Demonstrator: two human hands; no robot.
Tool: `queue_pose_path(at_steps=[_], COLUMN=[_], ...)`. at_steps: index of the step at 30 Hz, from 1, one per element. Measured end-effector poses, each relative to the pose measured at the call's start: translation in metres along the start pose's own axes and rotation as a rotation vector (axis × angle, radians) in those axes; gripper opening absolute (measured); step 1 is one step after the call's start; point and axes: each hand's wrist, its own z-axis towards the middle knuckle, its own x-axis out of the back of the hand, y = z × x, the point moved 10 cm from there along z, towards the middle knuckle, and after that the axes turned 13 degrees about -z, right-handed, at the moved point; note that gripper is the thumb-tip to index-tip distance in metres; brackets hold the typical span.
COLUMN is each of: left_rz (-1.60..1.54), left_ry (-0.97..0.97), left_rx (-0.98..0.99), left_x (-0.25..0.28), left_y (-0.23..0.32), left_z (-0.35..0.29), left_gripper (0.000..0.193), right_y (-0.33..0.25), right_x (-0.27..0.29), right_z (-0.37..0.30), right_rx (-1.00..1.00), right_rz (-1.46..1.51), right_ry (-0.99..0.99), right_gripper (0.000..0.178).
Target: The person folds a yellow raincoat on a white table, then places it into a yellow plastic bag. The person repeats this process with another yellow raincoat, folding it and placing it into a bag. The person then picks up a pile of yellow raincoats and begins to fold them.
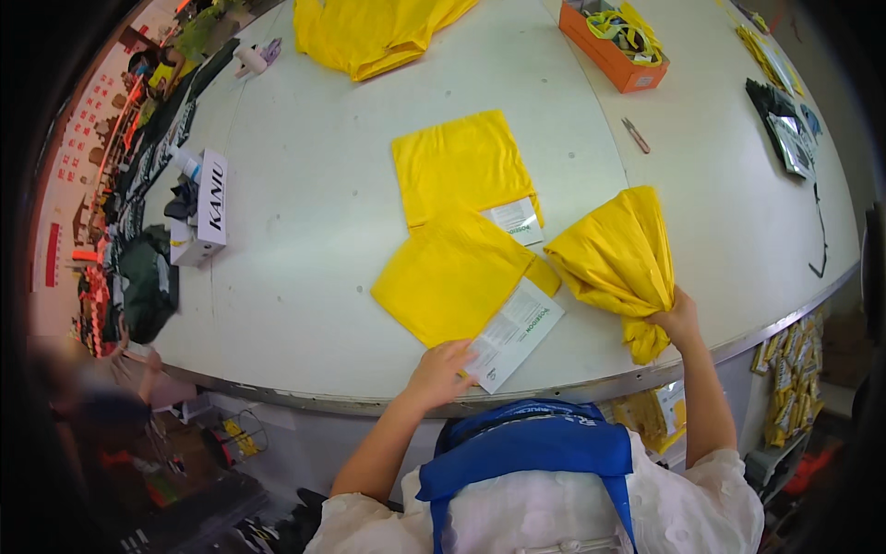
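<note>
My right hand (678,319) is closed around the gathered lower end of a bunched yellow cloth (620,247), which fans out above my grip near the table's front edge. A folded yellow cloth (448,274) lies flat in front of me, with a white printed card (519,334) along its lower right side. At the near left corner of that card is my left hand (443,372), its fingers bent and closed on the edge. Beyond it lies a second folded yellow cloth (461,166), partly overlapped by the nearer one, with a smaller white card (517,222) at its corner.
Small snips (637,136) lie to the right, below an orange box (620,55) of yellow straps. A white box (205,208) stands left. More yellow cloth (378,32) lies at the far side. Dark packets (784,134) rest far right. Another person (83,388) is at lower left.
</note>
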Motion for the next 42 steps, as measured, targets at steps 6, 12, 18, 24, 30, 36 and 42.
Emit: queue_pose_path(at_steps=[6, 12, 18, 24, 30, 36, 42], left_rz=[-1.788, -1.229, -1.039, 0.300, 0.275, 0.262, 0.106], left_ry=[0.377, 0.045, 0.325, 0.580, 0.392, 0.660, 0.485], left_rx=[0.308, 0.165, 0.053, 0.071, 0.017, -0.175, -0.033], left_x=[0.018, -0.001, -0.034, 0.027, 0.028, 0.071, 0.079], left_y=[0.006, 0.024, -0.017, 0.005, -0.004, 0.037, 0.031], left_z=[0.047, 0.050, 0.011, 0.025, 0.026, 0.008, -0.008], left_gripper=[0.056, 0.057, 0.048, 0.046, 0.021, 0.017, 0.016], right_y=[-0.135, -0.135, -0.086, -0.091, -0.119, -0.137, -0.141], right_x=[-0.011, -0.065, -0.086, -0.035, -0.031, -0.101, -0.088], right_z=[-0.078, -0.114, -0.134, -0.097, -0.089, -0.089, -0.068], right_rx=[0.512, 0.500, 0.257, 0.266, 0.360, 0.556, 0.296], right_rz=[-0.469, -0.388, -0.337, -0.155, -0.411, -0.465, -0.318], right_ry=[-0.288, -0.664, -0.860, -0.513, -0.569, -0.837, -0.533], right_gripper=[0.055, 0.057, 0.051, 0.045, 0.048, 0.051, 0.049])
